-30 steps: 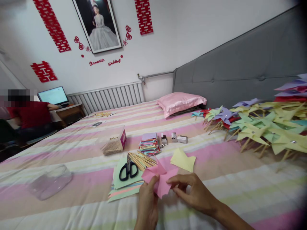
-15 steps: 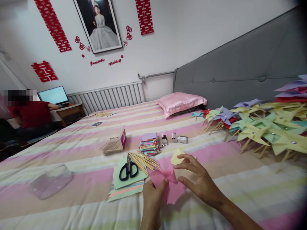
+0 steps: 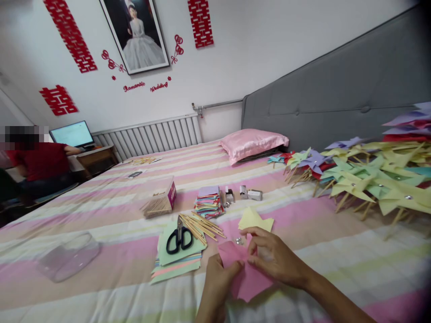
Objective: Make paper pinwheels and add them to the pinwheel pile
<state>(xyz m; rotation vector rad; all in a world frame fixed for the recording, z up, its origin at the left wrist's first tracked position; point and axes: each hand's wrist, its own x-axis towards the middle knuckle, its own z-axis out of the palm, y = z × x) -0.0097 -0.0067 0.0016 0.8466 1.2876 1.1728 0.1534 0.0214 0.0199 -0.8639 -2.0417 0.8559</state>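
Note:
A pink paper sheet (image 3: 251, 282) with cut edges hangs between my hands over the bed. My left hand (image 3: 217, 278) is closed on its left side, the thumb pressed on top. At its upper right edge, the fingers of my right hand (image 3: 278, 260) pinch a corner of the paper. Just beyond the sheet lie a few small shiny metal pieces (image 3: 239, 241) and a yellow cut paper (image 3: 255, 220). To the left, black-handled scissors (image 3: 180, 237) rest on a pile of coloured paper (image 3: 177, 270), beside several thin wooden sticks (image 3: 204, 224).
Finished paper pinwheels (image 3: 370, 175) crowd the right side. Further back are a stack of coloured paper squares (image 3: 208, 202), small boxes (image 3: 254, 194), a clear box of sticks (image 3: 160, 204) and a pink pillow (image 3: 254, 143). A clear plastic container (image 3: 69, 258) lies left. A person (image 3: 38, 161) sits by a monitor.
The right hand has closed from spread fingers onto the pink paper's edge. The paper has turned and shifted slightly right and down, uncovering the small metal pieces.

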